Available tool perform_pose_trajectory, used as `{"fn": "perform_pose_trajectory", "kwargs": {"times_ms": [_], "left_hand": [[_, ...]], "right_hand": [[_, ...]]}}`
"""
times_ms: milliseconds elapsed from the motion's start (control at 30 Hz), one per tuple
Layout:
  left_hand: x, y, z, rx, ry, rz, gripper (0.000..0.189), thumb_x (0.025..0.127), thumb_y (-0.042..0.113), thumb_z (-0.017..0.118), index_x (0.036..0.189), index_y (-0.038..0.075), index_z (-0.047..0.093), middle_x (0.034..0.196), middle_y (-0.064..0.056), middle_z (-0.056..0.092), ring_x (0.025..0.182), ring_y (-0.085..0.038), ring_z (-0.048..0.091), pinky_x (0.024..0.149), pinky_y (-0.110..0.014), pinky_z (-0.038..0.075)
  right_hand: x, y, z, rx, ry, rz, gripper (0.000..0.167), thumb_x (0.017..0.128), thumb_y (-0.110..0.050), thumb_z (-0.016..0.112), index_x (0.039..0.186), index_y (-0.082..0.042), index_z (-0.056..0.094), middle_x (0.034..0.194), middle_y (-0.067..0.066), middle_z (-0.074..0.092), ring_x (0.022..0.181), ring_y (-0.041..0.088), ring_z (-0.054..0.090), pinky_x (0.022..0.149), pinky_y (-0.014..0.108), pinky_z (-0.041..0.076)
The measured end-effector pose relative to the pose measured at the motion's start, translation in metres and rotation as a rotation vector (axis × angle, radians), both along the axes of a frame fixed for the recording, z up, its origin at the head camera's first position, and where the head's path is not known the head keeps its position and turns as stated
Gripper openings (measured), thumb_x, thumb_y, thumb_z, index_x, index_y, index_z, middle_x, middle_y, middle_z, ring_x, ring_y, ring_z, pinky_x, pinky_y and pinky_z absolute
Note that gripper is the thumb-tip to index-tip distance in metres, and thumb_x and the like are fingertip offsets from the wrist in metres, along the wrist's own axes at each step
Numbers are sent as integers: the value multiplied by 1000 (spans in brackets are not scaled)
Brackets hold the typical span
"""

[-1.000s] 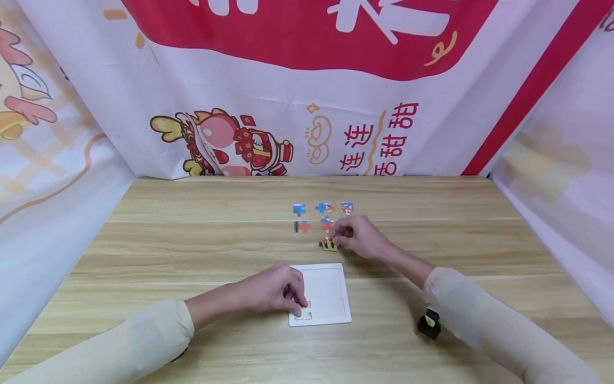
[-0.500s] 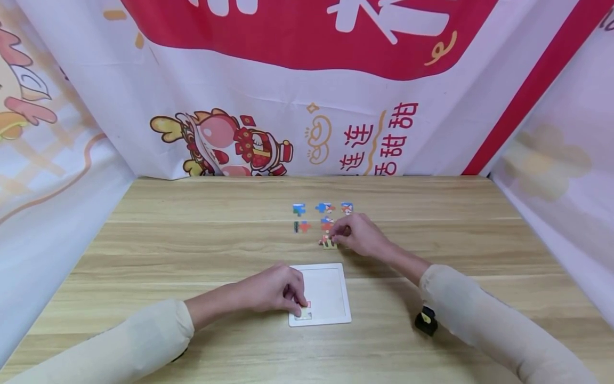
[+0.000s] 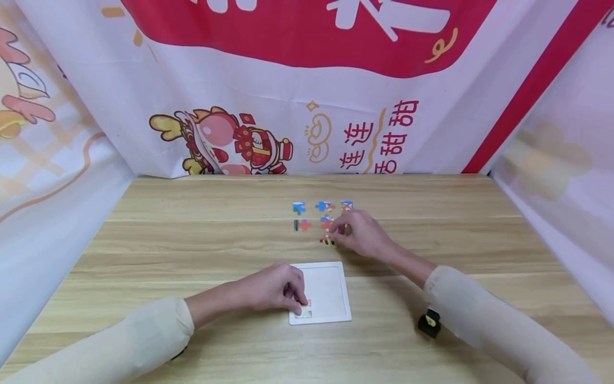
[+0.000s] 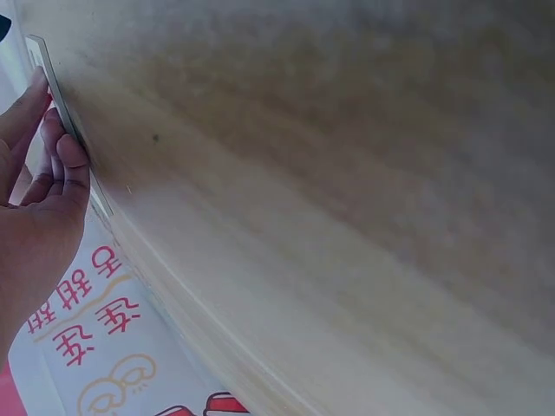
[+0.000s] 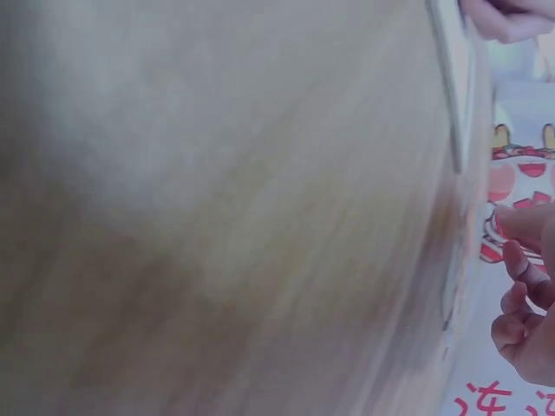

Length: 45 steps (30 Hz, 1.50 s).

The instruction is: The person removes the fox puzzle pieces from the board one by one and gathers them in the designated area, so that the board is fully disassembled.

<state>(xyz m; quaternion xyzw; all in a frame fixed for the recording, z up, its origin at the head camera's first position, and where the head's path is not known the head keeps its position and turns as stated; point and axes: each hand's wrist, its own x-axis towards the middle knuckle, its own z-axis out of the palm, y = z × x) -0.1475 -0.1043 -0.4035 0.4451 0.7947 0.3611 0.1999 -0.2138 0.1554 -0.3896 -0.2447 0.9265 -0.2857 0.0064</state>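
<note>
A shallow white puzzle tray [image 3: 331, 290] lies flat on the table. At its lower left corner, my left hand [image 3: 280, 288] pinches a pale puzzle piece [image 3: 304, 313], largely covered by the fingers. Beyond the tray, my right hand [image 3: 357, 232] has its thumb and index finger at a yellow-and-red puzzle piece [image 3: 328, 241] and seems to pinch its upper edge. In the right wrist view these fingertips [image 5: 512, 230] are close together, and the piece between them cannot be made out.
More pieces lie apart behind the tray: a blue-green piece [image 3: 299, 207], a blue-and-orange piece [image 3: 324, 206], a fox-patterned piece [image 3: 347, 205] and a red piece [image 3: 303, 225]. A printed curtain [image 3: 297, 122] borders the table's back.
The yellow-and-red puzzle piece has shifted slightly away from the tray, along with my right fingers. My left hand stays in place on the tray.
</note>
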Motion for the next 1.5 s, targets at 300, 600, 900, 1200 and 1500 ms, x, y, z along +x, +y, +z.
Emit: {"fn": "perform_pose_trajectory", "kwargs": {"times_ms": [300,600,900,1200,1500], "left_hand": [[2,1,1,-30,9,17,16,83,7,86,95,5,76,79,5,62,68,0,52,61,-18,49],[2,0,4,-64,64,2,19,86,10,85,103,3,82,82,6,64,70,1,52,62,-18,49],[5,1,5,-62,102,12,16,84,13,86,98,5,81,85,6,64,70,1,52,63,-18,49],[8,3,8,-85,110,72,20,81,13,89,95,4,78,85,5,60,71,0,52,63,-18,49],[7,3,7,-76,86,98,20,79,12,90,91,4,76,83,4,60,71,-1,53,63,-19,50]], "right_hand": [[33,11,6,-47,-28,193,4,92,-12,80,91,-8,80,82,-8,68,74,8,56,65,24,50],[57,13,-3,-74,-110,387,4,92,-8,79,93,-11,79,83,-9,66,75,6,56,66,23,53],[74,12,-11,-52,-114,466,6,90,-9,80,93,-14,80,85,-14,68,78,3,57,69,22,51],[88,15,-12,-37,-67,556,7,89,-13,82,96,-15,81,91,-11,67,83,2,56,75,19,48],[95,19,-15,-49,-71,559,10,90,-22,83,100,-18,82,95,-10,62,84,4,53,73,18,47]]}}
